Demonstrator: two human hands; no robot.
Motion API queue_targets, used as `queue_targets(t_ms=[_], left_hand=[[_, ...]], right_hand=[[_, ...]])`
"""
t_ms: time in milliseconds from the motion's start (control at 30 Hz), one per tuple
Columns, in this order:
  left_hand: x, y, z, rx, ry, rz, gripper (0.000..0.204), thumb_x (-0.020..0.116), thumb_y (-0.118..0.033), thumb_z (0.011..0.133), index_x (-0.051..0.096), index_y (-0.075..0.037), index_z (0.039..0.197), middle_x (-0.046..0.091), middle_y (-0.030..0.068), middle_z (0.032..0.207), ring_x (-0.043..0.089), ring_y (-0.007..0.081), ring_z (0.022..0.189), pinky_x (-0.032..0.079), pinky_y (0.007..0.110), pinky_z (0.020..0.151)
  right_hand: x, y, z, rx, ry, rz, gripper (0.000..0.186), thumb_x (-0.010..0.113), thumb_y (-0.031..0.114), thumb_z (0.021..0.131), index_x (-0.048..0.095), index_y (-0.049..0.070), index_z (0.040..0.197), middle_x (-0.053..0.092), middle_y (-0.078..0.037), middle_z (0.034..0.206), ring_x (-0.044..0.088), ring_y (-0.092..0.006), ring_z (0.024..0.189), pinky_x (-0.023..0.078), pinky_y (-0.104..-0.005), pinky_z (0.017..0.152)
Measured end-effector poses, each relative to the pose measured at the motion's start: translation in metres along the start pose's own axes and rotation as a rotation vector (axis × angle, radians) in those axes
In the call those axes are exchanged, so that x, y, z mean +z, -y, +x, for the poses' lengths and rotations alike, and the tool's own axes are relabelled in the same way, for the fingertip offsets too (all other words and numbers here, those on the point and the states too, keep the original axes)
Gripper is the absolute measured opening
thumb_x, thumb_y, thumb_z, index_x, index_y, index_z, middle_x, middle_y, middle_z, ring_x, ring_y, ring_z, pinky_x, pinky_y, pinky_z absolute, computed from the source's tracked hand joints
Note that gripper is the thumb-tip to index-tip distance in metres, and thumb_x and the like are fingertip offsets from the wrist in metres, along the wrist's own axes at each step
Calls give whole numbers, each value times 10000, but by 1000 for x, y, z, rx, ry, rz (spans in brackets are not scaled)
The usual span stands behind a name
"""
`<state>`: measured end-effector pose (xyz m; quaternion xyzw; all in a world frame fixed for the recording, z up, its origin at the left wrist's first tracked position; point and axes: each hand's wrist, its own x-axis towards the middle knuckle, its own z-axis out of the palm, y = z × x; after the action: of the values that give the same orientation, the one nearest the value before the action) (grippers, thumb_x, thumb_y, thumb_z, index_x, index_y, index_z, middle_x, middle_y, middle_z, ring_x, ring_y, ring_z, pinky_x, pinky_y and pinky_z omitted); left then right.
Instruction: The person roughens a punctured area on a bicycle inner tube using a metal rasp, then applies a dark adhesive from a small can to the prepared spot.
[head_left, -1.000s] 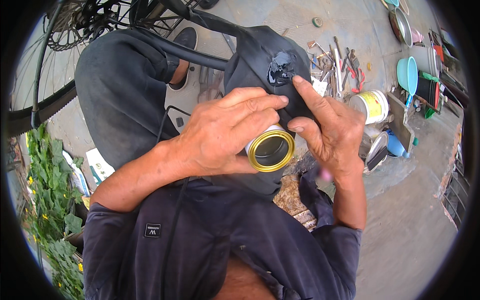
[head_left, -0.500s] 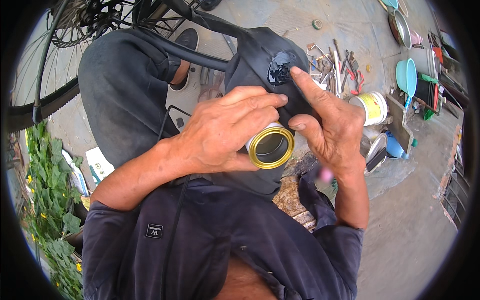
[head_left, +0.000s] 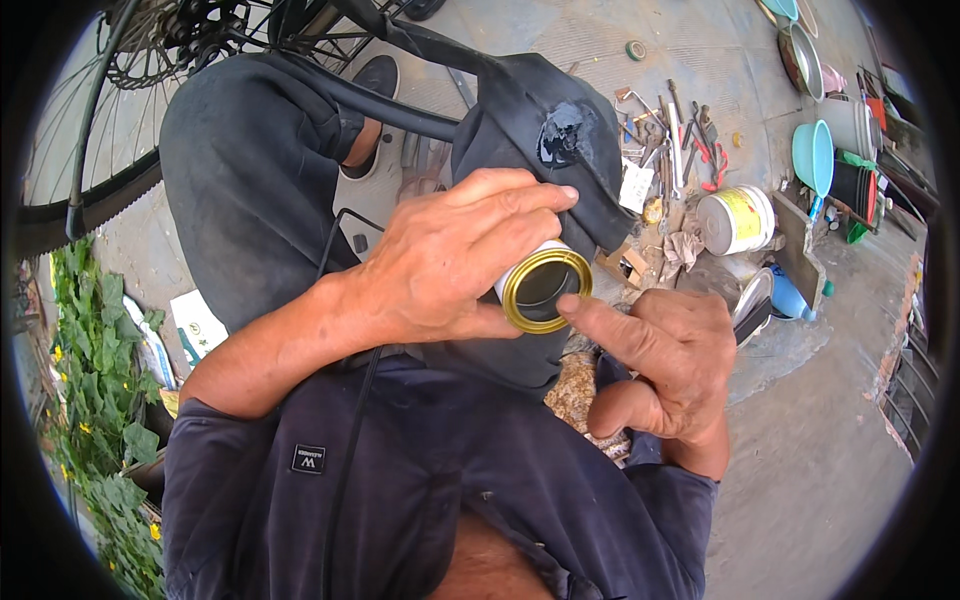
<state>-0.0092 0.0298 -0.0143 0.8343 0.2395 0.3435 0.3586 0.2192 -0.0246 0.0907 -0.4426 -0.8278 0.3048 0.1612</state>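
My left hand (head_left: 450, 265) is wrapped round a small open tin (head_left: 545, 285) with a gold rim, its mouth tilted toward me. The index finger of my right hand (head_left: 665, 360) is stretched to the mouth of the tin, at its right inner edge. The thumb stands apart and the other fingers are curled, holding nothing. Over my right knee lies a black inner tube (head_left: 590, 195), flattened there. A wet, shiny dark smear (head_left: 567, 135) with a greyish edge shows on it, just beyond my left fingertips. What fills the tin is hard to make out.
A bicycle wheel (head_left: 110, 190) stands at the far left. Hand tools (head_left: 675, 140) lie scattered on the ground beyond my right knee, near a white tub (head_left: 735, 218) with a yellow label. Basins (head_left: 812, 155) stand at the right, leafy plants (head_left: 85, 380) at the left.
My right hand has come down and toward me, its index finger moving from the smear on the inner tube to the tin's mouth. My left hand still holds the tin, nearly unmoved.
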Motion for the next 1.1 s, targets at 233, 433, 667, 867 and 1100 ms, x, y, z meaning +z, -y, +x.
queue_targets(t_ms=[233, 433, 667, 867, 1100], left_hand=[[0, -3, 2, -20, 11, 20, 613, 927, -227, 635, 635, -10, 1129, 685, 148, 1294, 671, 359, 1094, 590, 408, 864], [0, -3, 0, -36, 19, 12, 624, 932, -223, 633, 634, -15, 1139, 685, 144, 1296, 669, 354, 1107, 586, 409, 879], [2, -2, 1, -18, 0, 18, 559, 930, -207, 650, 652, -11, 1094, 694, 144, 1274, 678, 343, 1079, 589, 398, 854], [2, -1, 2, -14, -17, 19, 547, 930, -208, 651, 655, -10, 1080, 702, 152, 1250, 683, 337, 1060, 594, 391, 819], [3, -1, 1, -26, -31, 6, 556, 930, -209, 657, 647, -10, 1093, 705, 154, 1246, 684, 342, 1060, 596, 394, 817]], right_hand=[[24, 12, 4, 156, 106, -231, 868, 727, 699, 692, 689, 83, 1303, 499, -48, 606, 533, -223, 477, 434, -364, 477], [11, 8, 1, 127, 24, 13, 896, 643, 793, 695, 738, 78, 1227, 487, -30, 561, 495, -180, 448, 379, -316, 457], [15, -22, 14, 307, -259, 73, 838, 459, 765, 947, 723, 43, 1282, 453, 21, 528, 422, -69, 476, 327, -277, 477], [33, -63, 19, 150, -264, -221, 670, 765, 552, 793, 720, 111, 1295, 566, -60, 608, 545, -204, 502, 441, -353, 486], [36, -58, 19, 107, -266, -247, 689, 750, 584, 770, 717, 160, 1312, 474, -25, 585, 508, -212, 485, 409, -367, 459]])
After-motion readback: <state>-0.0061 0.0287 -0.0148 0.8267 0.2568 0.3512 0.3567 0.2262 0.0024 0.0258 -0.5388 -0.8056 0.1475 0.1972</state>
